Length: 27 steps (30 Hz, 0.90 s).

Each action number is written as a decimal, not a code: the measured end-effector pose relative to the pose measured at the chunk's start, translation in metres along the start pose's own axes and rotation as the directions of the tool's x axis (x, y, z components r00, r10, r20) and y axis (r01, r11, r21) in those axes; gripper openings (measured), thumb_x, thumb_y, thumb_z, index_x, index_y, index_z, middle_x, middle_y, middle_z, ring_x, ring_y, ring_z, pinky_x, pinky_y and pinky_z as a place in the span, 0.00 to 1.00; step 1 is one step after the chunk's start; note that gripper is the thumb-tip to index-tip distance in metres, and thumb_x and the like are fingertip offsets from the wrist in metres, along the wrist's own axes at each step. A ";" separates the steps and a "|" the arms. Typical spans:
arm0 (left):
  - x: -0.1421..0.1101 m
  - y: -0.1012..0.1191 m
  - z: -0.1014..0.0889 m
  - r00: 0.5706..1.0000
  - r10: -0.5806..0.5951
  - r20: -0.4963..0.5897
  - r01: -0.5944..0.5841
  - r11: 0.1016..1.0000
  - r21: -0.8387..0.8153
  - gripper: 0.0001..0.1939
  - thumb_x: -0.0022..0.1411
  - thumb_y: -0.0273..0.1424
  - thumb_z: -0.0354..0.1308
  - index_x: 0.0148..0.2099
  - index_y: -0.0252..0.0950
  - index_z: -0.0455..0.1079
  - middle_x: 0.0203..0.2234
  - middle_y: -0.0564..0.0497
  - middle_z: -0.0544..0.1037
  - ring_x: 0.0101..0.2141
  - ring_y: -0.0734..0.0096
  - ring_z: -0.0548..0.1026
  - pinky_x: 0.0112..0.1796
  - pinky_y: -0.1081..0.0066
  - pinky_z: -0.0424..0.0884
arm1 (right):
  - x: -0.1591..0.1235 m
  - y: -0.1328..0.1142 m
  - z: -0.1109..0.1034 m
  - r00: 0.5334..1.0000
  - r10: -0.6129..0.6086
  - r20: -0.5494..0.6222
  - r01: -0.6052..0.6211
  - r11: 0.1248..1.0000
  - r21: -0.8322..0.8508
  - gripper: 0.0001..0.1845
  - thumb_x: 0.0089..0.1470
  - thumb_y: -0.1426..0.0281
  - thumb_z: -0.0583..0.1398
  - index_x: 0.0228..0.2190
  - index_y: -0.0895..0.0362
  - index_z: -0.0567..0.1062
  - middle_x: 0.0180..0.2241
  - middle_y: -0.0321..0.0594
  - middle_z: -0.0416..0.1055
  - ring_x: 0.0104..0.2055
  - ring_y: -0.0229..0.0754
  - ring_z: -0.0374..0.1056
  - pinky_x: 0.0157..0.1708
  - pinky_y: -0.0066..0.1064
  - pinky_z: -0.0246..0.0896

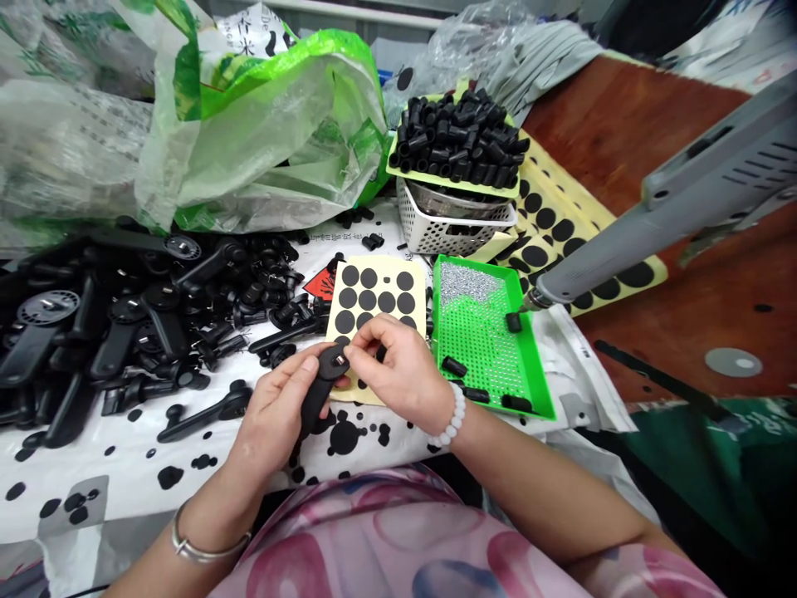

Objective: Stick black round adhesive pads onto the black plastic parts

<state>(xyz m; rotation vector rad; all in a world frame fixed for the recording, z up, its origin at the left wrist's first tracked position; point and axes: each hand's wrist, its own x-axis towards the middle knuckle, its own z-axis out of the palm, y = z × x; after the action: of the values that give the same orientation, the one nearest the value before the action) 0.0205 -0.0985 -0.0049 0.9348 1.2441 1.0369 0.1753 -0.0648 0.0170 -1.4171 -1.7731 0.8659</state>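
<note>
My left hand (277, 411) is wrapped round a long black plastic part (317, 390), holding it tilted over the table's front. My right hand (398, 365) pinches at the round head of that same part, fingertips pressed together on it. What, if anything, sits under the fingertips is too small to see. Just behind the hands lies a pale yellow sheet of round black stickers (374, 295).
A heap of black plastic parts (124, 324) fills the left. A green tray (529, 390) with small black cylinders lies to the right. A white basket (457, 232) carries a tray piled with black tubes (461, 141). A grey tool (672, 216) reaches in from the right. Plastic bags (249, 124) stand behind.
</note>
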 end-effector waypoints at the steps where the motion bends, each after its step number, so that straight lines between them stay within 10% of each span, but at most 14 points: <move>1: 0.000 -0.001 0.000 1.000 0.003 -0.005 -0.003 1.000 -0.009 0.21 0.60 0.43 0.56 0.49 0.33 0.72 0.16 0.56 0.72 0.18 0.76 0.67 0.21 0.76 0.64 | 0.000 0.000 0.000 1.000 0.002 0.006 -0.002 1.000 0.010 0.06 0.48 0.72 0.58 0.21 0.57 0.69 0.26 0.36 0.68 0.26 0.35 0.63 0.27 0.29 0.56; 27: -0.004 -0.010 -0.008 0.960 0.279 -0.002 -0.273 0.939 0.210 0.17 0.59 0.36 0.59 0.50 0.36 0.73 0.27 0.54 0.78 0.21 0.80 0.70 0.25 0.79 0.70 | -0.021 -0.012 -0.003 0.949 -0.302 -0.093 0.248 0.894 -0.373 0.09 0.53 0.70 0.59 0.37 0.61 0.70 0.34 0.45 0.71 0.36 0.45 0.65 0.40 0.39 0.58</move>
<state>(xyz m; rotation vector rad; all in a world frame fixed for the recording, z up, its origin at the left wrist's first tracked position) 0.0136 -0.1051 -0.0144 1.2882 1.2894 1.1578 0.1745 -0.0872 0.0264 -1.3602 -2.0220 0.2863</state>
